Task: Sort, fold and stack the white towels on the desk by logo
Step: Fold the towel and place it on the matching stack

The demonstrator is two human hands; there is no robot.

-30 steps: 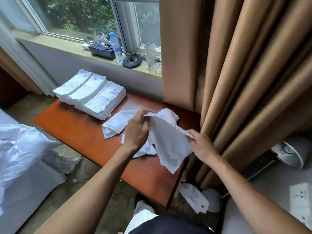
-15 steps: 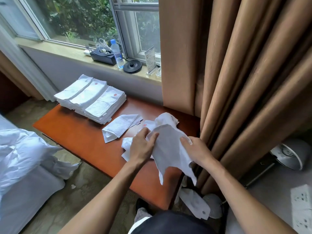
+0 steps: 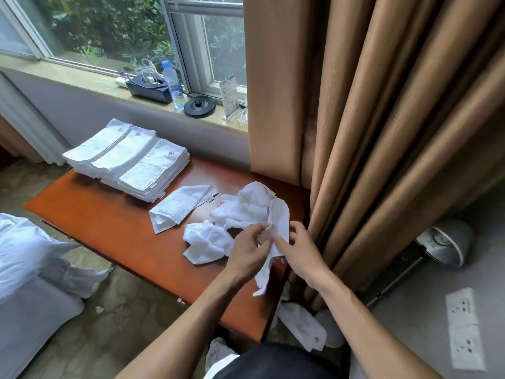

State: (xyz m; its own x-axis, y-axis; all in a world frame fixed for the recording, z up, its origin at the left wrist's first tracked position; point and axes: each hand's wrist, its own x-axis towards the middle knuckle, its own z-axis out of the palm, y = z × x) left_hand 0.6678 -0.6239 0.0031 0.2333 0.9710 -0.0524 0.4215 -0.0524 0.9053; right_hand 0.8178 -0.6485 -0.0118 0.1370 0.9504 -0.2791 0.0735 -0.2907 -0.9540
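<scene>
Left hand (image 3: 246, 254) and right hand (image 3: 302, 255) brought closer, lower centre; towel (image 3: 278, 220) pinched in both grips, gathered narrow; logo unseen, sorting pending.

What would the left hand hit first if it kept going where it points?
The left hand pinches a towel; past that, probably the curtain, though depth is unclear.

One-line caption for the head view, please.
Left hand and right hand pinch a limp white towel above the desk; three folded stacks sit at its far left.
</scene>
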